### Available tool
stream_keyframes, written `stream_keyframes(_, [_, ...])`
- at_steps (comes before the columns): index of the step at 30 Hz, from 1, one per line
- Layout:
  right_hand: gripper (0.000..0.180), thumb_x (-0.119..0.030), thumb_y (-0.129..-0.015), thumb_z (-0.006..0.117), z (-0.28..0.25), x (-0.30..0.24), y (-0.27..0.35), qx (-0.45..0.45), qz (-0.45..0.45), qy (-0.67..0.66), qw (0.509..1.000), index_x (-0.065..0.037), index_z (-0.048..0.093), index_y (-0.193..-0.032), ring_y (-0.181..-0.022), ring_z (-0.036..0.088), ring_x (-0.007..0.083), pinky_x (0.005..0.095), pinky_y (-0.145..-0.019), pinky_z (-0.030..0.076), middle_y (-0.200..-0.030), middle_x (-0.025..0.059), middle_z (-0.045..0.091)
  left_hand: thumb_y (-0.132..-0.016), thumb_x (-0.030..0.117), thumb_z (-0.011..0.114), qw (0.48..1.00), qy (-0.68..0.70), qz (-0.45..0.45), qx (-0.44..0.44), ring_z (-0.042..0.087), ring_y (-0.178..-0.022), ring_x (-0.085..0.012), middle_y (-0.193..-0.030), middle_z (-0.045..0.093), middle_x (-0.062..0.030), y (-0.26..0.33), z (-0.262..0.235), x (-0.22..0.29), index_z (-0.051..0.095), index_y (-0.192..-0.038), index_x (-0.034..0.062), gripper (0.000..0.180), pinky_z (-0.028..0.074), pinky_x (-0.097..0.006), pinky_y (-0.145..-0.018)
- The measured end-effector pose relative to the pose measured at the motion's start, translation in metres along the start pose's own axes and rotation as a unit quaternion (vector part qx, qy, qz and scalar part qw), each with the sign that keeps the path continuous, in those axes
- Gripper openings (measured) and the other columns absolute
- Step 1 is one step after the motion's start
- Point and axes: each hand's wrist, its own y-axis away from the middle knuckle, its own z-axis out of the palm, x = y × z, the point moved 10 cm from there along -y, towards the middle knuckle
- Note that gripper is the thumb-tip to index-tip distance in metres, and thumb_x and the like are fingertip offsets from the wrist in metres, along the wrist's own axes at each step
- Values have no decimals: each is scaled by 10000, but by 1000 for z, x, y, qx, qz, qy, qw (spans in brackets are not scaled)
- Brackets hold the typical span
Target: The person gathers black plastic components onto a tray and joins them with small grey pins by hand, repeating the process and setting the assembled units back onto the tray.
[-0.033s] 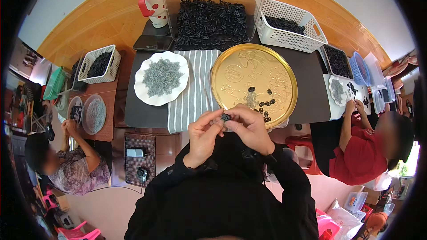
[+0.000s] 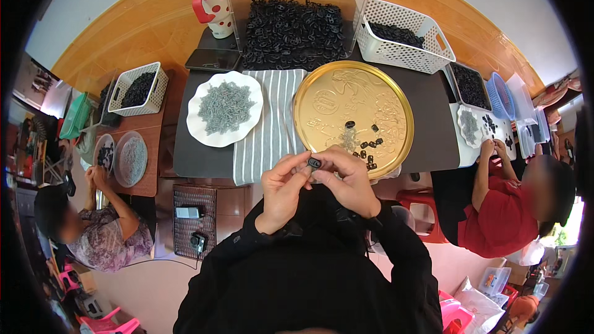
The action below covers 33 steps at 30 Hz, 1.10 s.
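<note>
Between both hands, just in front of the table edge, is a small black oval plastic cord lock (image 2: 314, 163). My left hand (image 2: 284, 185) pinches it from the left with thumb and fingertips. From the right, the thumb and fingers of my right hand (image 2: 348, 176) close on the same piece. Beyond the hands lies a round gold tray (image 2: 322, 126) with several black pieces (image 2: 364, 145) and a small pile of springs (image 2: 348, 139). To the left, a white scalloped plate (image 2: 197, 117) holds a heap of small metal springs (image 2: 226, 108).
A striped cloth (image 2: 266, 123) lies between plate and tray. Behind stand a clear bin of black pieces (image 2: 294, 30), a white basket (image 2: 408, 58), a spotted tumbler (image 2: 213, 6) and a dark phone (image 2: 212, 59). People work at side tables left and right.
</note>
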Motion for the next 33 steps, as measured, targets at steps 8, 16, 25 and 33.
stream_keyframes(8, [384,94,-747,647,2,-6,11,75,-84,86,990,12,597,-1119,-737,591,170,261,-639,480,-884,107,585,-857,-79,565,1000,19,-9,-11,549,-717,-100,-865,554,-49,1,0,-2,628,-1126,-23,281,482,-211,-603])
stream_keyframes(16, [402,112,-754,641,2,-10,15,93,-107,72,987,12,589,-1140,-743,585,174,255,-651,473,-876,112,580,-863,-73,566,1000,13,-9,-23,593,-758,-119,-883,571,-61,2,3,0,622,-1132,-26,278,491,-208,-620])
stream_keyframes(25, [376,115,-793,608,4,-13,19,101,-136,78,982,31,559,-1156,-748,615,182,255,-659,492,-935,129,579,-860,-80,564,999,23,4,-36,594,-768,-126,-906,577,-72,3,3,-2,625,-1135,-15,289,496,-215,-619])
stream_keyframes(33, [364,93,-799,614,4,-14,23,110,-129,95,981,20,568,-1152,-731,598,193,258,-648,479,-913,129,576,-843,-88,584,997,50,-22,-54,605,-753,-146,-922,585,-89,3,2,-6,634,-1117,-9,289,507,-221,-600])
